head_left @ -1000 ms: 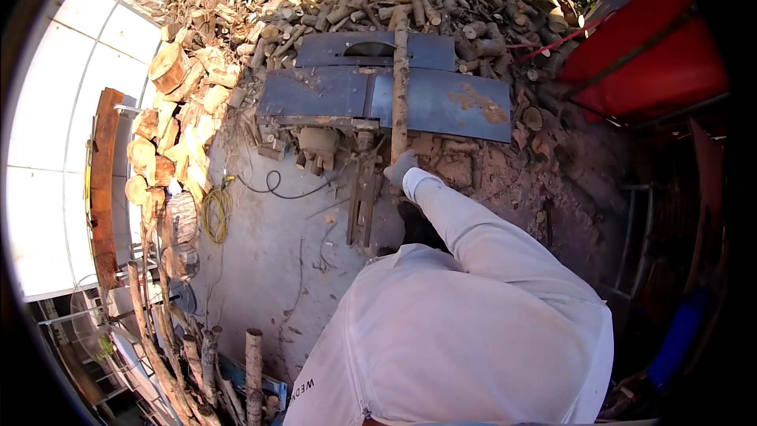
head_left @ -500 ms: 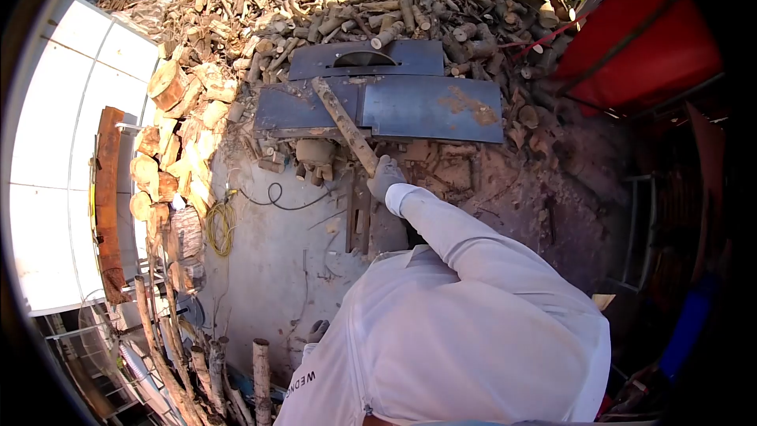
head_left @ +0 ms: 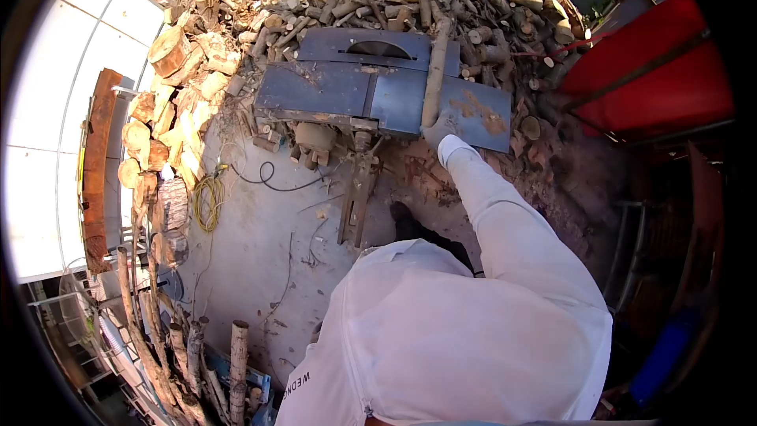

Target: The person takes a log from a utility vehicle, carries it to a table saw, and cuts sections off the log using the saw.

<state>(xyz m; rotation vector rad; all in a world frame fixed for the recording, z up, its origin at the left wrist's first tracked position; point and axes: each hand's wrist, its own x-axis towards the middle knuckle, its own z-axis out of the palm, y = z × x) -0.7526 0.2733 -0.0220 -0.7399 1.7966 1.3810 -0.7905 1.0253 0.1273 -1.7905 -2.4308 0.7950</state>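
Note:
My right hand (head_left: 438, 131), in a grey glove, is closed round the near end of a long log (head_left: 435, 79). The log points away from me across the blue metal saw table (head_left: 315, 95), to the right of the round blade (head_left: 378, 49) that stands in a slot of the far plate. Only a small dark sliver shows at the left edge of my white clothing, perhaps my left hand (head_left: 316, 332); its fingers are hidden.
Cut logs and branches (head_left: 347, 4) are heaped behind the table. Split rounds (head_left: 167, 51) are stacked at the left, near a coiled yellow cable (head_left: 208, 203). Upright poles (head_left: 238, 371) stand at the lower left. A red sheet (head_left: 654, 63) hangs at the right.
Half a second ago a shorter-looking piece slanted left over the table's front edge in my right hand. Now my right hand is farther forward and right, with a log lying right of the blade.

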